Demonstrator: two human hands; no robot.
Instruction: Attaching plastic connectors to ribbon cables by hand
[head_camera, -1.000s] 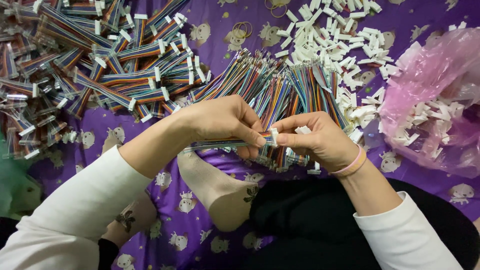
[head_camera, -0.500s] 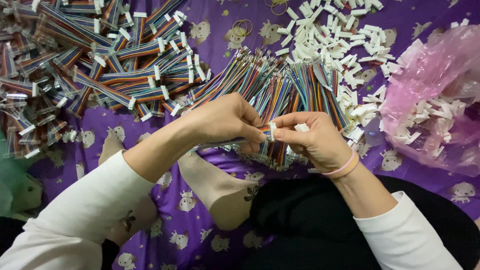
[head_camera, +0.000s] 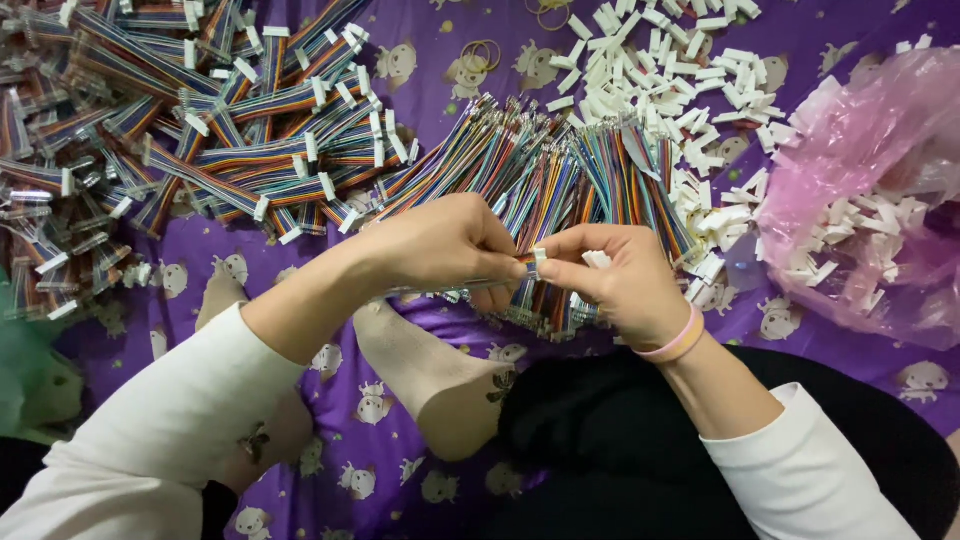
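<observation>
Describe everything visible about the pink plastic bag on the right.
The pink plastic bag is thin, translucent and crumpled, lying open on the purple printed cloth at the right edge of the view. Inside it sit many small white plastic connectors, seen partly through its film. More such connectors lie heaped just left of it. Neither hand touches it; the right hand is nearer.

Small white connector pinched onto rainbow wires.
</observation>
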